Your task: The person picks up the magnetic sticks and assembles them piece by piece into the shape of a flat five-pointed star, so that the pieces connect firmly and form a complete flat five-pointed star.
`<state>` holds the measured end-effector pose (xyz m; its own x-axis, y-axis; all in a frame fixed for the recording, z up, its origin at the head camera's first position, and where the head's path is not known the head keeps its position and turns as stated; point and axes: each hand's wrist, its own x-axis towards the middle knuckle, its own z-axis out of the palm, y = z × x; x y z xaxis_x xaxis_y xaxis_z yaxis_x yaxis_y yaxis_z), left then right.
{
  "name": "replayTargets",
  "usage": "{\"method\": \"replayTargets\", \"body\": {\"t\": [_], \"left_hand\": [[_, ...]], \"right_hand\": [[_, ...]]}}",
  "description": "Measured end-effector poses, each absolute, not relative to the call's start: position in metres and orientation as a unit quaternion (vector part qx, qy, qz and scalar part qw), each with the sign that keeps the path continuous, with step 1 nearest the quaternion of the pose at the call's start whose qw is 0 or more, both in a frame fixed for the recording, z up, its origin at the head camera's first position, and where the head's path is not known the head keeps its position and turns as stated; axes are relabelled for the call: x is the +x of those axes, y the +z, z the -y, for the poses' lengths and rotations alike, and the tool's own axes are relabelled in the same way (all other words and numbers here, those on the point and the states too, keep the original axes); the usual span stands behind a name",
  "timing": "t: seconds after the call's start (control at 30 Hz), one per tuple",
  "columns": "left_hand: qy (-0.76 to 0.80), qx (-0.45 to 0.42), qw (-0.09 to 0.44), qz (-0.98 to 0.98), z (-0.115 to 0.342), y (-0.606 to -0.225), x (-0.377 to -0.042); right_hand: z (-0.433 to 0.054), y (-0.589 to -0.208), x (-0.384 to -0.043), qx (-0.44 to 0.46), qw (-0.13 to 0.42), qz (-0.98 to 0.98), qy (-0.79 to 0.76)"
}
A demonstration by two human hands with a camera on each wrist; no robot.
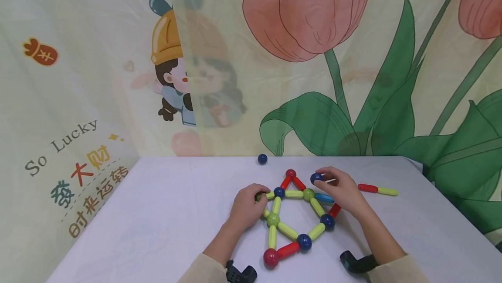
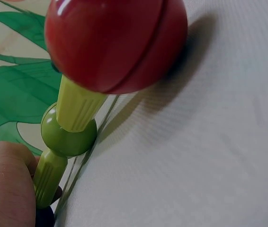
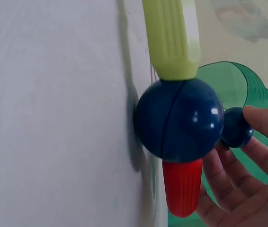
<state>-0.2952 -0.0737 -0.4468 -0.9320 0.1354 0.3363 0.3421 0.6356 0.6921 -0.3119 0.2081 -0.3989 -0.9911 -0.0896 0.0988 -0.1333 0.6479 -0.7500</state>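
Note:
A ring of magnetic rods and balls lies on the table. It has lime rods point(image 1: 288, 230), a red rod point(image 1: 288, 250), a light blue rod point(image 1: 324, 197), lime balls point(image 1: 273, 219) and blue balls point(image 1: 304, 242). A red ball point(image 1: 271, 258) marks its near corner, and it fills the top of the left wrist view. My left hand point(image 1: 248, 206) pinches a dark ball point(image 2: 44, 217) at the structure's left corner, mostly hidden by the fingers. Above the far right side, my right hand point(image 1: 342, 187) holds a blue ball point(image 1: 316, 179) between thumb and fingertips, apart from the rods.
A loose blue ball point(image 1: 262, 158) sits at the table's back edge. To the right of my right hand lie a red rod point(image 1: 368, 188) and a lime rod point(image 1: 387, 192), end to end. A printed curtain point(image 1: 219, 78) hangs behind the white table point(image 1: 157, 213).

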Motion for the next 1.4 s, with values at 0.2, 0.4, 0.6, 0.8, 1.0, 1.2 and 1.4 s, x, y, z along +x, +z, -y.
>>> {"method": "replayTargets", "body": {"t": [0.2, 0.4, 0.6, 0.8, 1.0, 1.2, 1.4], "left_hand": [[-0.408, -0.132, 0.125, 0.895, 0.073, -0.447, -0.295], [-0.41, -0.129, 0.125, 0.894, 0.073, -0.447, -0.295], [-0.417, -0.128, 0.118, 0.892, 0.074, -0.447, -0.294], [-0.42, -0.127, 0.115, 0.891, 0.074, -0.447, -0.295], [-0.421, -0.127, 0.117, 0.89, 0.074, -0.447, -0.295], [-0.42, -0.128, 0.115, 0.891, 0.073, -0.448, -0.295], [-0.417, -0.13, 0.121, 0.891, 0.074, -0.447, -0.295]], "right_hand": [[-0.221, -0.404, -0.309, 0.041, 0.018, 0.91, 0.412], [-0.238, -0.409, -0.305, 0.037, 0.014, 0.91, 0.412], [-0.252, -0.413, -0.296, 0.026, 0.008, 0.911, 0.412], [-0.266, -0.415, -0.293, 0.02, -0.016, 0.908, 0.417], [-0.273, -0.416, -0.295, 0.013, -0.037, 0.912, 0.408], [-0.272, -0.418, -0.295, 0.009, -0.043, 0.917, 0.397], [-0.271, -0.419, -0.296, 0.017, -0.051, 0.921, 0.387]]}}
